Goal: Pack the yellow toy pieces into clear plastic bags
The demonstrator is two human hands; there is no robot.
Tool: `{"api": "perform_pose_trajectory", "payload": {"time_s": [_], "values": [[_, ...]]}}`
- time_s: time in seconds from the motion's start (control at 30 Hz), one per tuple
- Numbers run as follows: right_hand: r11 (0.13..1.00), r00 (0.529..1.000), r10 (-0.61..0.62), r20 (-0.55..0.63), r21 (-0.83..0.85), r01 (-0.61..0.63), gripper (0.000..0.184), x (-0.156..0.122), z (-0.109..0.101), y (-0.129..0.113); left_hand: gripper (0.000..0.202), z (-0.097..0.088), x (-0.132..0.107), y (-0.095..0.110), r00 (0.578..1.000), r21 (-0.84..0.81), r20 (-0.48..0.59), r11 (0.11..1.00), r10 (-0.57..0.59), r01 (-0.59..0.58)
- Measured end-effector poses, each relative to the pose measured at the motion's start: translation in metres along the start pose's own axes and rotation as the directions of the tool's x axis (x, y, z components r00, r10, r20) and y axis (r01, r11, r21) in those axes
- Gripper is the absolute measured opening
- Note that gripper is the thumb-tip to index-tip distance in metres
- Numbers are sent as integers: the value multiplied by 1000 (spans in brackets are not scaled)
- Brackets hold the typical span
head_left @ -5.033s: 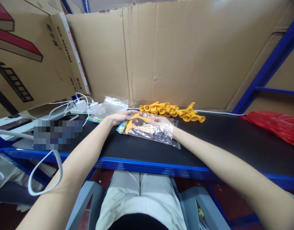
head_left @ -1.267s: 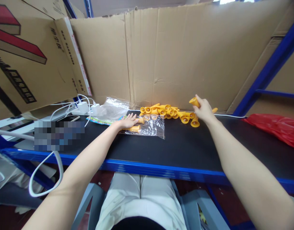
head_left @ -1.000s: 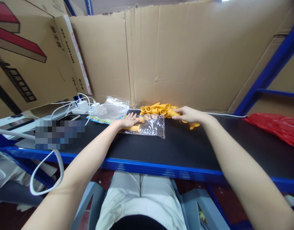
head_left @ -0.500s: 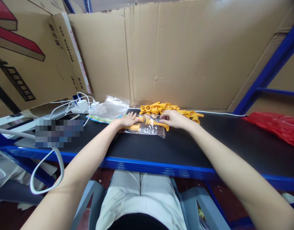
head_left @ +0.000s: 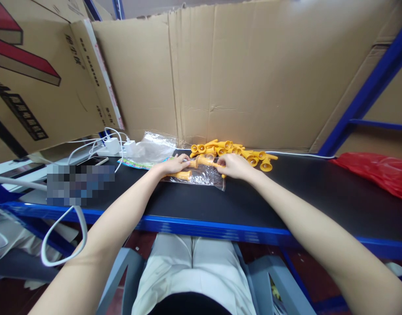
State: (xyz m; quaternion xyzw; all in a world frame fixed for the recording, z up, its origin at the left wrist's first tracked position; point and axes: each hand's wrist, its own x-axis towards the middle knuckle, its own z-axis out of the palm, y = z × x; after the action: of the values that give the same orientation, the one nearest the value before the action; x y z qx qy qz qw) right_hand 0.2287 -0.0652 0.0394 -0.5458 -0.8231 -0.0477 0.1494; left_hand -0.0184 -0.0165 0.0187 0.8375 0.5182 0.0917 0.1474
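A clear plastic bag lies on the black tabletop between my hands, with a yellow horn-shaped piece on or inside it. My left hand is at the bag's left end, its fingers closed on the end of another yellow horn-shaped piece. With bent fingers, my right hand pinches the thin end of a further yellow piece, whose wide end points left toward the left hand. Whether these pieces are under the film is hard to see. Behind the right hand is a pile of similar yellow pieces.
Cardboard panels stand along the back and left. Another clear bag with a colourful edge lies behind my left hand. White chargers with cables and a phone are at left; red plastic at right. A blue rail edges the table.
The left fingers, spread before, have drawn together. My right hand has closed on the yellow piece and shifted it slightly left and back. A yellow piece in the pile has shifted.
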Motion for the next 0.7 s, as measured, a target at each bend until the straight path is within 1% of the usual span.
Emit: {"api": "perform_pose_trajectory", "payload": {"time_s": [0.17, 0.37, 0.53, 0.6, 0.7], "values": [[996, 999, 34, -37, -78, -36, 17, -2, -1, -6, 45, -3, 0, 1, 999, -27, 51, 1000, -8, 9], [985, 1000, 0, -27, -172, -4, 18, -3, 3, -7, 44, -6, -3, 4, 998, -64, 66, 998, 24, -20], [973, 1000, -24, -2, -228, 23, 20, -5, 5, -10, 43, -9, -8, 11, 996, -73, 78, 997, 31, -26], [970, 999, -48, -1, -240, 46, 21, -5, 6, -11, 44, -8, -9, 13, 998, -79, 61, 997, 23, -18], [973, 998, -66, -12, -223, 61, 22, -5, 10, -12, 50, -4, -7, 12, 997, -101, -43, 993, -68, 63]]}}
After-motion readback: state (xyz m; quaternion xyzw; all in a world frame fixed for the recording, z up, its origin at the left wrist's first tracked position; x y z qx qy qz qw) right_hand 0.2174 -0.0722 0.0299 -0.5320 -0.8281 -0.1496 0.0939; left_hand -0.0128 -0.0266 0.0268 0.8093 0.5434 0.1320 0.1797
